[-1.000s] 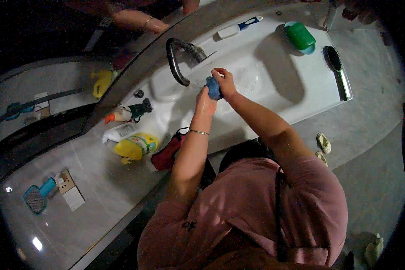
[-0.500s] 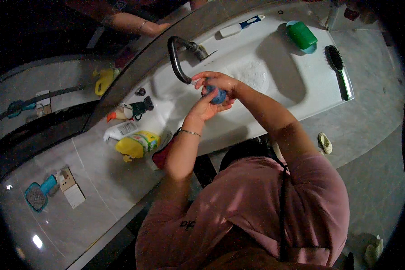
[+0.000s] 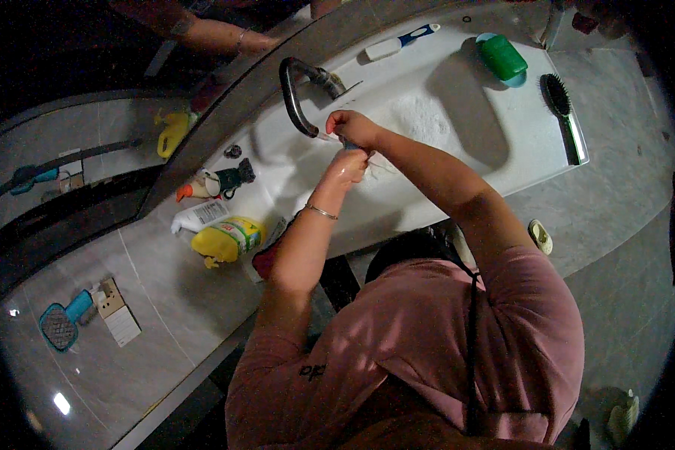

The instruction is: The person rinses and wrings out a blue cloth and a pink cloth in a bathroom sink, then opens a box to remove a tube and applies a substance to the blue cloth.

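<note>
My left hand (image 3: pixel 348 166), with a thin bracelet at its wrist, is closed just below the faucet's mouth. Right above it my right hand (image 3: pixel 356 129) is bent over, fingers also closed. Between the two, only a sliver of a blue sponge-like ball (image 3: pixel 349 145) shows; my fingers hide the rest. Water runs from the dark curved faucet (image 3: pixel 292 101) onto my hands. Beneath them lies the white sink basin (image 3: pixel 457 161), with a patch of white foam (image 3: pixel 420 120) at its bottom. Whitish streaks hang below my hands, too blurred to name.
On the sink rim lie a white-and-blue brush (image 3: pixel 401 43), a green soap bar (image 3: pixel 504 58) on a dish and a black hairbrush (image 3: pixel 561 112). To the left stand a yellow bottle (image 3: pixel 229 240), a white bottle (image 3: pixel 201 216), a teal brush (image 3: pixel 60 326) and a small box (image 3: pixel 118 311).
Both hands have closed around the blue sponge-like ball, which was openly visible between spread fingers. My left hand has moved slightly up and right. Foam in the basin has shifted a little.
</note>
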A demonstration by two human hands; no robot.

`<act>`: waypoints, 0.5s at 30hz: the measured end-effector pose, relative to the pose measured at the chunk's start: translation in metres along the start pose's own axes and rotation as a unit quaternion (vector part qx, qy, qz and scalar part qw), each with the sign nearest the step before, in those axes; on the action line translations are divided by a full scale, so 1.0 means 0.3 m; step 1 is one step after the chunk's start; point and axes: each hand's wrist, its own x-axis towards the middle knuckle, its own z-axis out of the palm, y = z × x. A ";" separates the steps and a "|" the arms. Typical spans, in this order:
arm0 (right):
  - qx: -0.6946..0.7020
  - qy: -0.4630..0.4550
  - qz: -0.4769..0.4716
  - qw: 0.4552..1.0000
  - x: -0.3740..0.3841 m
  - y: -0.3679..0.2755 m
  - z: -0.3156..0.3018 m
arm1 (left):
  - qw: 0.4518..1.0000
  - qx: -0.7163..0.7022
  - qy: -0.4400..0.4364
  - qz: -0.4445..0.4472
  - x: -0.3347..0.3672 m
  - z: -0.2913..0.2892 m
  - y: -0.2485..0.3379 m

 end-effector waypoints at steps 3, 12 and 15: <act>-0.110 0.119 0.033 0.986 -0.031 0.090 -0.043 | 0.949 0.310 0.051 0.031 0.055 0.133 0.048; -0.208 0.352 -0.047 0.911 -0.033 0.077 0.178 | 0.875 -0.461 0.140 0.054 0.084 0.002 -0.220; -0.130 0.307 0.018 0.943 -0.089 0.243 0.079 | 0.949 -0.292 0.115 -0.025 0.027 0.081 -0.079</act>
